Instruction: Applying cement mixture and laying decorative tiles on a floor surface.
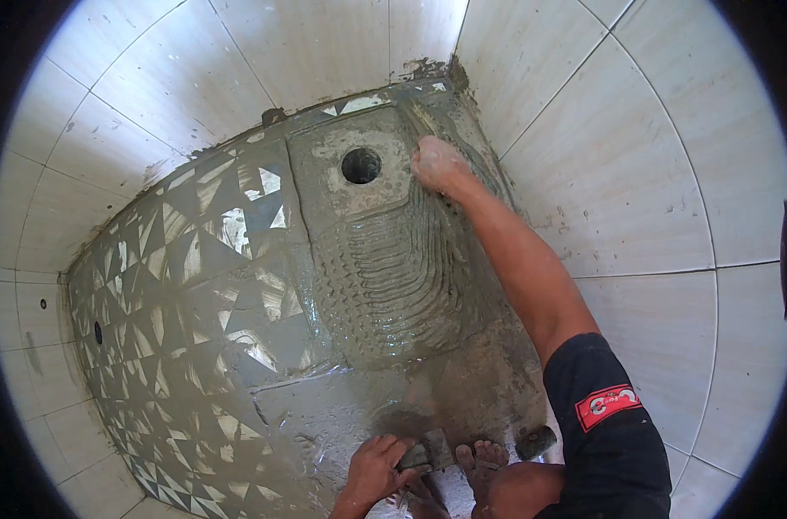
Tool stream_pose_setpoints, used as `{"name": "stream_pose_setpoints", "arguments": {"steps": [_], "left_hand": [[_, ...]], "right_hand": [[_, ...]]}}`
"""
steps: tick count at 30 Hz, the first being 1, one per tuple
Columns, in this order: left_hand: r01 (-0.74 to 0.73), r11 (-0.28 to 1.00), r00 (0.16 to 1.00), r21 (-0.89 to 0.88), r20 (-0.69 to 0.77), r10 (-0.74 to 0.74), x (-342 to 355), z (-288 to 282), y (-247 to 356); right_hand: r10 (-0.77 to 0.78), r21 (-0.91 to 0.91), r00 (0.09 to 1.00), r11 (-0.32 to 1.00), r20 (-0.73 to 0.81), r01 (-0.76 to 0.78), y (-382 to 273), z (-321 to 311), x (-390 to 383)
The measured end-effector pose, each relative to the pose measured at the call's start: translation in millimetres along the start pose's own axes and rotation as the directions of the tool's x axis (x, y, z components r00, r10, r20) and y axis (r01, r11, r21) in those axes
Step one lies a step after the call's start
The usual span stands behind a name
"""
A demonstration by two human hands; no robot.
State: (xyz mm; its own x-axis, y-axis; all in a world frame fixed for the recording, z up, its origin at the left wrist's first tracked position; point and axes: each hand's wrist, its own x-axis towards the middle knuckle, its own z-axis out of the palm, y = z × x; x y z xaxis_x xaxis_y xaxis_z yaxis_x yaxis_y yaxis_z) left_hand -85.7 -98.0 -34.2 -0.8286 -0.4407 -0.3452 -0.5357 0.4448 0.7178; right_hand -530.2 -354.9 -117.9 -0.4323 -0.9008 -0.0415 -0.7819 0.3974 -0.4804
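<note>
My right hand (443,165) reaches far forward and is closed in a fist at the right edge of the drain hole's surround. What it grips, if anything, is hidden under the fingers. Beside and below it spreads wet grey mortar (393,268), combed into curved ridges. A round dark drain hole (361,165) lies just left of the fist, in a rough cement patch. My left hand (379,467) is low, near my feet, with thumb and fingers closed on the edge of a grey flat piece (430,451).
Patterned floor tiles (186,259) with white triangles, smeared with cement, cover the left side. Pale wall tiles (618,164) enclose the floor at the back and sides. My bare feet (482,458) stand at the near edge, beside a dark lump (535,443).
</note>
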Motion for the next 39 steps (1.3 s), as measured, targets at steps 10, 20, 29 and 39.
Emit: {"name": "stream_pose_setpoints", "arguments": {"steps": [10,20,29,39], "left_hand": [[0.024,0.999,0.999,-0.028,0.028,-0.023,-3.5,-5.6,-3.0],[0.009,1.000,0.999,-0.025,0.052,-0.008,1.5,-7.2,3.0],[-0.004,1.000,0.999,-0.009,0.049,0.005,0.4,-4.0,-3.5],[-0.019,1.000,0.996,0.019,0.090,0.018,4.5,1.1,-4.2]], "right_hand": [[0.083,0.036,0.996,0.996,0.041,-0.084,0.5,-4.5,-7.7],[0.055,0.041,0.998,0.998,0.007,-0.055,14.1,-12.9,-5.0],[0.078,0.041,0.986,0.997,-0.144,-0.073,14.2,-30.8,-42.9],[0.167,0.011,0.985,0.986,0.044,-0.168,1.9,-8.6,-19.9]]}}
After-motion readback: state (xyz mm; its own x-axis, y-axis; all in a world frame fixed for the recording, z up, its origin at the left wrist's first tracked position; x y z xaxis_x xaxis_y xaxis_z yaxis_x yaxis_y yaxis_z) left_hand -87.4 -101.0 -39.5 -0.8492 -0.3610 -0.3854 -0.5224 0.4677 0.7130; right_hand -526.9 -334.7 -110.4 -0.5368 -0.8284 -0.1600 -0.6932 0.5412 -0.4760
